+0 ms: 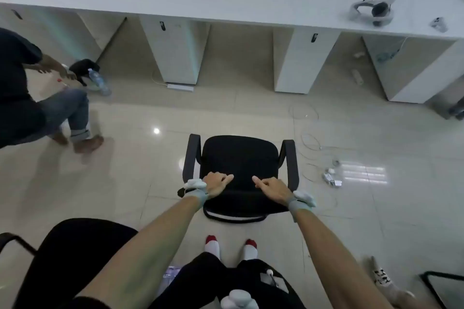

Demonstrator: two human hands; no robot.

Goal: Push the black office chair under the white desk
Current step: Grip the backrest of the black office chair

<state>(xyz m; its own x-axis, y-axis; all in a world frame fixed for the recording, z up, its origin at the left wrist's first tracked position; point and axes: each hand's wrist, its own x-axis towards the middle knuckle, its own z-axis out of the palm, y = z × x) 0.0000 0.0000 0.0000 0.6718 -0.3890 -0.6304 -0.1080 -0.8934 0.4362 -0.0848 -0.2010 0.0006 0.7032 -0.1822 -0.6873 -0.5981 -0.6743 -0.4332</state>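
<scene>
The single head-worn camera looks steeply down and forward, near the black office chair (239,170), facing the white desk (226,0) beyond.

The black office chair (239,158), padded with two armrests, stands upright on the floor, backrest top under both gripping hands, well short of the long white desk (226,0) beyond.

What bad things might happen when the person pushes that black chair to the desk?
1. Loose cables and small plugs lie on the floor just right of the black chair; its base might snag them.
2. The gap under the white desk sits between two white supports; a crooked push could bump an armrest into one.
3. Both the left hand and right hand rest on top of the backrest, so the chair may swivel.
</scene>
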